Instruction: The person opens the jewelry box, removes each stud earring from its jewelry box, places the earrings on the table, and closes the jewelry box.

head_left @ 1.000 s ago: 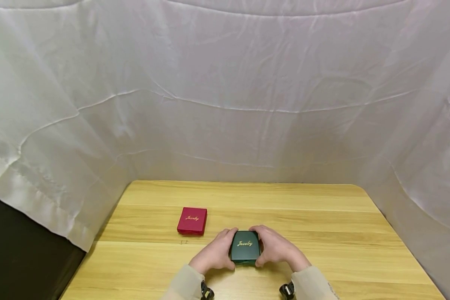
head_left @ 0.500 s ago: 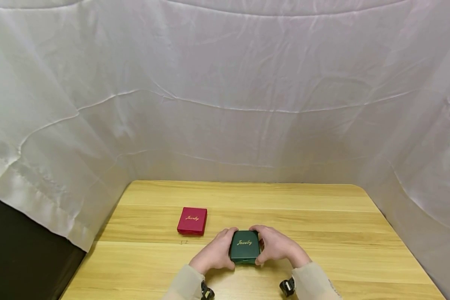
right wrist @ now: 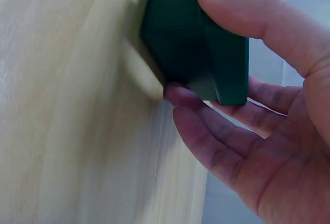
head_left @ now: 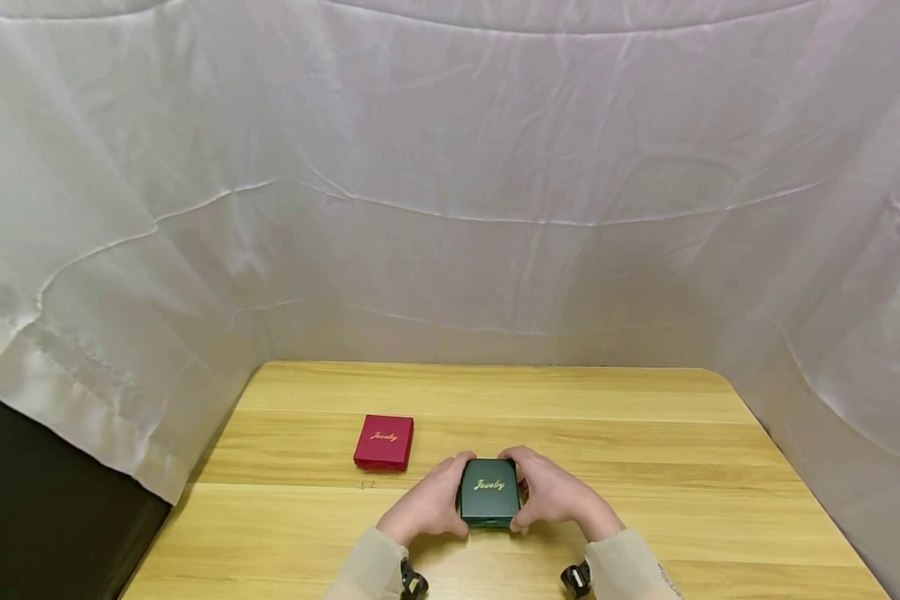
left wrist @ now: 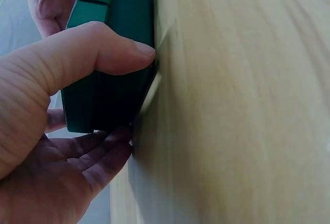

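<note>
A small dark green jewelry box (head_left: pixel 490 497) with gold "Jewelry" lettering lies label up at the near middle of the table, its lid down. My left hand (head_left: pixel 438 502) grips its left side, thumb at the near corner and fingers toward the back. On the opposite side, my right hand (head_left: pixel 551 493) holds it the same way. In the left wrist view the left thumb (left wrist: pixel 103 48) lies across the green front, by the lid seam. The right wrist view has the right thumb (right wrist: pixel 247 15) on the lid edge and fingertips around the far side.
A red jewelry box (head_left: pixel 385 442) with gold lettering lies to the left and farther back. Two tiny thin items (head_left: pixel 367 485) lie just in front of it. Pale cloth (head_left: pixel 495 208) hangs behind and beside the wooden table (head_left: pixel 645 433).
The green box's top has leveled slightly, and a bit more of its front face shows. Both hands stay almost still around it. The red box has not moved.
</note>
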`<state>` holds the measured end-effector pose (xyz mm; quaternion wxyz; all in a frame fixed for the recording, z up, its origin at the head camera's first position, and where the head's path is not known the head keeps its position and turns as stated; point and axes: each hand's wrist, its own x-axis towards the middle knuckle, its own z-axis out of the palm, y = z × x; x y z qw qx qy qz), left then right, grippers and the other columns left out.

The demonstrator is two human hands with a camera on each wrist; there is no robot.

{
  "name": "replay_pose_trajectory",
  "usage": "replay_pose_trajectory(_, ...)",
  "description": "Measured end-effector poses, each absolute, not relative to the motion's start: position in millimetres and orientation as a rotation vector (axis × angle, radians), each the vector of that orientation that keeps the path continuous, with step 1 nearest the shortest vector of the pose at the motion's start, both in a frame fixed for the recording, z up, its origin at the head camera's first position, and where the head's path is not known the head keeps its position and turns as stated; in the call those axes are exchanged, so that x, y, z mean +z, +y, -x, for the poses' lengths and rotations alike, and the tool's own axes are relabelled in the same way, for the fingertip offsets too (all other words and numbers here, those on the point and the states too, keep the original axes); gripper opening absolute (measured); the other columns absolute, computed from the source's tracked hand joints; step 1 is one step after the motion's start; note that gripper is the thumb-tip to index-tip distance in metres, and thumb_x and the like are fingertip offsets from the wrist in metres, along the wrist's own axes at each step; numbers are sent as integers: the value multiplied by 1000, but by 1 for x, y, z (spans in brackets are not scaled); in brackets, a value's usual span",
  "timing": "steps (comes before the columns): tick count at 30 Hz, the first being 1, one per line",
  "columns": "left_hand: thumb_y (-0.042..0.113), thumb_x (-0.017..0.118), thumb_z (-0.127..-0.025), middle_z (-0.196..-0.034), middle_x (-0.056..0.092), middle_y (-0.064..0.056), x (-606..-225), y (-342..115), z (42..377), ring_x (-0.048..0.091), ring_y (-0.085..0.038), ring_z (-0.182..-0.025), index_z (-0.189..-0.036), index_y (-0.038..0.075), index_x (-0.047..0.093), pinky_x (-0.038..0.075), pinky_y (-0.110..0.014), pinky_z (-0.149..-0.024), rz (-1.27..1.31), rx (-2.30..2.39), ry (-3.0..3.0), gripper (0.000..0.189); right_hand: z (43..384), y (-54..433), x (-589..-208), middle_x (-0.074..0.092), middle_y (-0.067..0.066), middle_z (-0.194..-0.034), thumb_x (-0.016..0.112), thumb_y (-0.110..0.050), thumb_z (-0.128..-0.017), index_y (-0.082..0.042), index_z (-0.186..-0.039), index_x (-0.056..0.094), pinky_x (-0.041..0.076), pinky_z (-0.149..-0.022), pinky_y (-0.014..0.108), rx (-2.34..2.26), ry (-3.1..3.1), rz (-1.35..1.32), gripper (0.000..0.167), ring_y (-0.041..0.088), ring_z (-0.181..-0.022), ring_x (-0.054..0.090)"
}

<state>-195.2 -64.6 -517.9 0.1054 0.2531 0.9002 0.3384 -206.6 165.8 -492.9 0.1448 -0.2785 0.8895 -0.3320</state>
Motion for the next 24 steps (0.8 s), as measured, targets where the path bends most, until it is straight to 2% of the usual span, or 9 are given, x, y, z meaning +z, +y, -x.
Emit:
replay_pose_trajectory(15,3,89,-57,-134,51,-8,-517,-64,190,50,-18,-115,-151,7,31,44,-38,-101,-681,989,2668,110,205,169,-490,51,8,-126,90,-10,-59,1,-136,45,55,-79,32,-1017,2537,839,90,20,-95,57)
replay_pose_trajectory(24,4,89,-58,-138,49,-12,-519,-64,188,49,-22,-120,-152,3,28,42,-39,-104,-667,980,2689,112,205,171,-492,51,9,-128,88,-10,-60,2,-138,44,55,-78,31,-1067,2500,841,91,22,-93,59)
